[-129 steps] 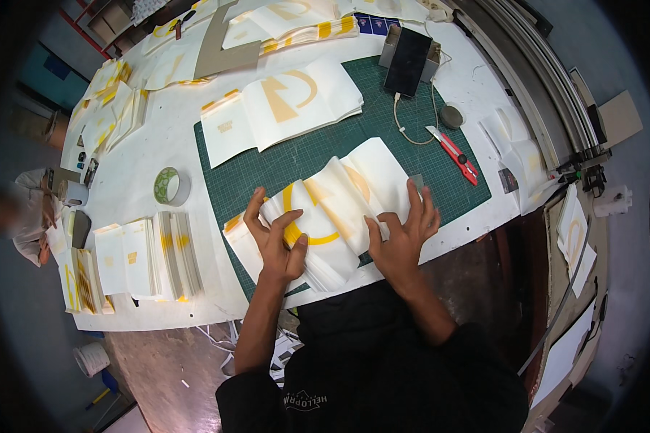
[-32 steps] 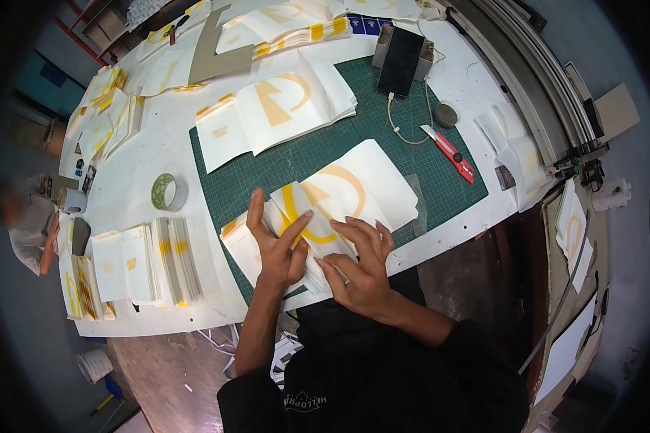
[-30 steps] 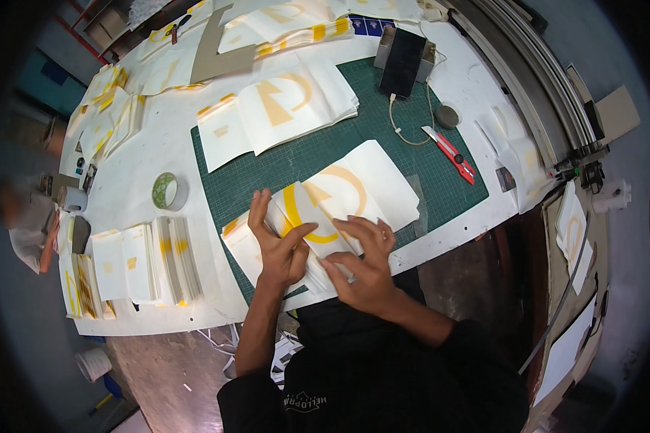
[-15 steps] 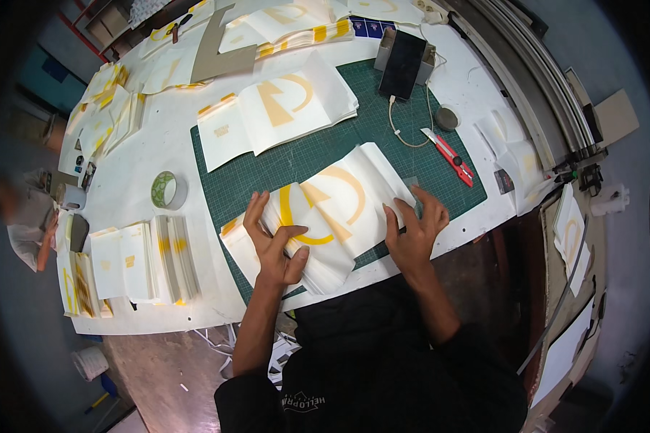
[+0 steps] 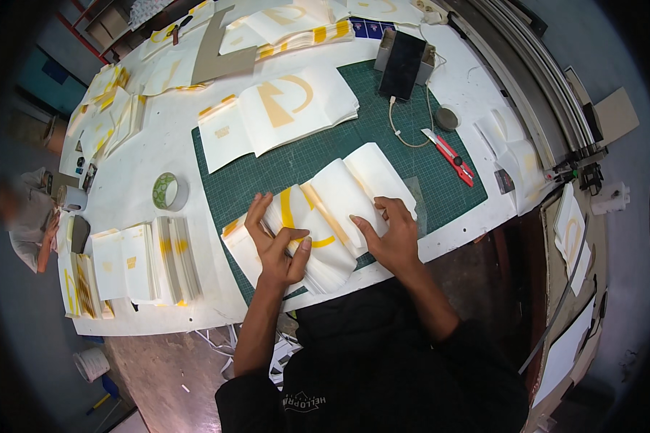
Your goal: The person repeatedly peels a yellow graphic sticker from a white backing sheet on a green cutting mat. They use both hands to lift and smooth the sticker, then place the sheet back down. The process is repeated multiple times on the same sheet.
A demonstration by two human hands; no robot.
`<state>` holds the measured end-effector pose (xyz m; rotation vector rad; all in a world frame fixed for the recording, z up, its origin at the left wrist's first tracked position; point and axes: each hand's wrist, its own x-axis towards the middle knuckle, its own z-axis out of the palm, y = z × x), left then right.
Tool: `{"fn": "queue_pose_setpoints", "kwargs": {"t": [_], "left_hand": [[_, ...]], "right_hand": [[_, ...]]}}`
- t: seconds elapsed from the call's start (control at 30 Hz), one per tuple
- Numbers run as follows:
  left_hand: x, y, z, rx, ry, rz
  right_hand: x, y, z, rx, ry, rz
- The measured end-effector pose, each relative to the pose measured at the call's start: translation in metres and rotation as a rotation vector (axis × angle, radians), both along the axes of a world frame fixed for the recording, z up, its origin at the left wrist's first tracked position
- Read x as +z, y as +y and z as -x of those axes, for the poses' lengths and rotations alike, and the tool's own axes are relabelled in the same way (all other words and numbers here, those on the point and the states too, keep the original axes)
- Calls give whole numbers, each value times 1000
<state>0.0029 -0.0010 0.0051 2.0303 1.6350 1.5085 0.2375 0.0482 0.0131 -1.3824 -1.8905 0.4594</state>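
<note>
A stack of folded printed sheets (image 5: 334, 189), white with yellow and pale orange print, lies on a green cutting mat (image 5: 227, 162) in front of me. My left hand (image 5: 276, 249) holds the folded part at the left, thumb and index finger closed together at its fold, the other fingers raised. My right hand (image 5: 393, 234) rests over the right part of the sheets, with thumb and fingertips apart on a blank white face. A second opened stack of printed sheets (image 5: 278, 108) lies farther back on the mat.
Right of the sheets are a red utility knife (image 5: 451, 157), a grey round object (image 5: 446, 119) and a propped phone (image 5: 403, 65) with a cable. A tape roll (image 5: 170, 191) and folded stacks (image 5: 148, 261) stand at left. Another person (image 5: 32, 216) is at the far left.
My right hand has moved left from the sheets' right edge onto them. The large pale orange print there is now mostly covered by a blank white face. My left hand stays in place.
</note>
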Motion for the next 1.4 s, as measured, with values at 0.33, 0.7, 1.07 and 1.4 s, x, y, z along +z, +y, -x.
{"fn": "queue_pose_setpoints", "kwargs": {"t": [0.33, 0.7, 1.07, 1.4], "left_hand": [[0, -1, 0, 5, 4, 7], [0, 0, 0, 14, 0, -9], [0, 0, 0, 15, 16, -11], [-4, 1, -3, 26, -31, 8]], "right_hand": [[2, 2, -14, -139, 70, -333], [4, -5, -19, 34, -167, -207], [-3, -3, -19, -109, -207, -73], [25, -40, 25, 65, 22, -143]]}}
